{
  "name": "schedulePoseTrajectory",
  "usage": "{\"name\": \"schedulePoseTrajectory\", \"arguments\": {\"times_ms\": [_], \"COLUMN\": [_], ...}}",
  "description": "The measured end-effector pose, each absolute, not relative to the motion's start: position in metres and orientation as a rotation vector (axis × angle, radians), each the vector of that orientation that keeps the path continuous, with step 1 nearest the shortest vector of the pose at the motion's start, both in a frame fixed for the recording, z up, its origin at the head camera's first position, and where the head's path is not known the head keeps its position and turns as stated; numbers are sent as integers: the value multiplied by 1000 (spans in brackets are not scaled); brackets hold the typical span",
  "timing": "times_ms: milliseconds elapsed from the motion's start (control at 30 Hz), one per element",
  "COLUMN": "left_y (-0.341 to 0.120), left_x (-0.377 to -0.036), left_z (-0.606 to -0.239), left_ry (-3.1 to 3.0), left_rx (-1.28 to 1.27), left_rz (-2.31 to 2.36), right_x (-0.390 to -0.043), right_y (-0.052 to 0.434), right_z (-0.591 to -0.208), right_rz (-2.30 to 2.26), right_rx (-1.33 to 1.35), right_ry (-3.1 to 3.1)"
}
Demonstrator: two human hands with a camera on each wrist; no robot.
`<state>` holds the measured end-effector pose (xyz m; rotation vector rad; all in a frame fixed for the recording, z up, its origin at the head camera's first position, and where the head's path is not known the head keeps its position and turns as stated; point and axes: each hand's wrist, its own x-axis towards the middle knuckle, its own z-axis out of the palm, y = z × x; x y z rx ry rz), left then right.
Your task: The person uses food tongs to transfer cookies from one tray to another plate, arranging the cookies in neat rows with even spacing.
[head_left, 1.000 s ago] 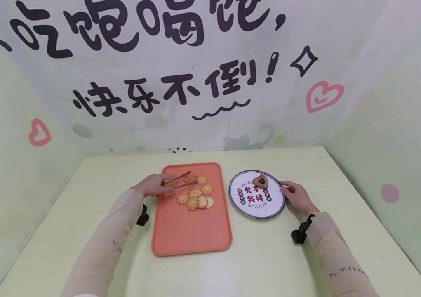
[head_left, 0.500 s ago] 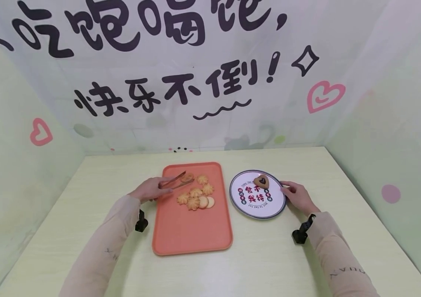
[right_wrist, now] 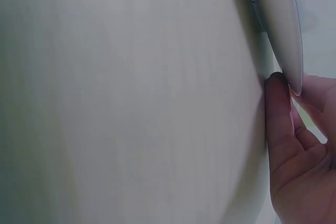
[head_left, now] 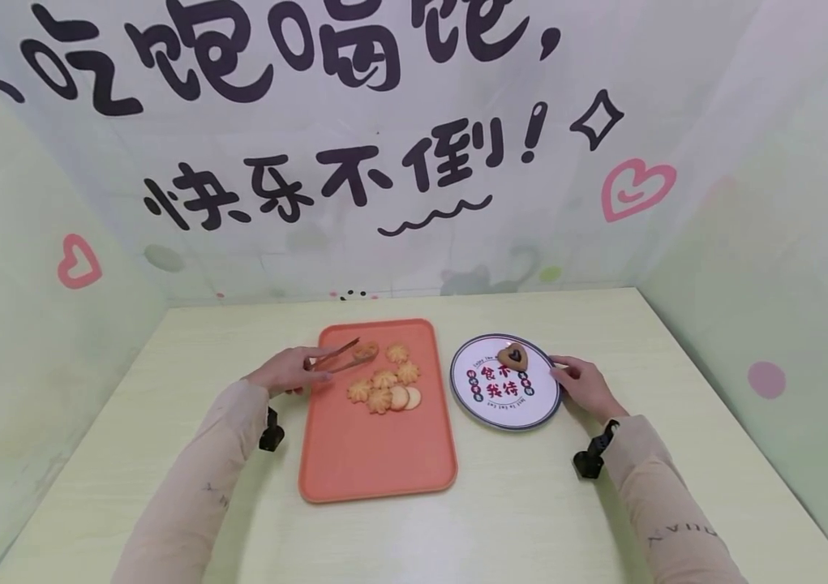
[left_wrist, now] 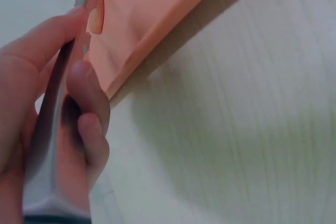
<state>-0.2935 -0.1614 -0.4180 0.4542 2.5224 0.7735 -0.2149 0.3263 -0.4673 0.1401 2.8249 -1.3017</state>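
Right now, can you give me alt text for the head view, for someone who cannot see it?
A person's left hand holds tongs gripping a cookie over an orange tray of cookies, while the right hand touches the rim of a round plate bearing a heart-shaped cookie. Both sit on a pale table.

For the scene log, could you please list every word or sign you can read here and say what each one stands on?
"吃饱喝饱," – backdrop, top row, its upper edge cut off.
"快乐不倒!" – backdrop, second row, with a squiggle below and a star and pink hearts nearby.
"食不我待" – red characters in the middle of the plate.
Small print ringing the plate's characters: too small to read.
Sleeve markings: too small to read.
Wrist views: no text.
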Motion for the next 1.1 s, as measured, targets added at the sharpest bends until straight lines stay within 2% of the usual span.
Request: {"name": "schedulePoseTrajectory", "arguments": {"times_ms": [1100], "left_y": [-163], "left_x": [-293], "left_z": [-438], "left_ry": [2534], "left_rx": [582], "left_rz": [822], "right_x": [-214], "right_y": [325], "right_z": [-466], "right_rz": [-1321], "right_rx": [160], "right_ry": [2792]}}
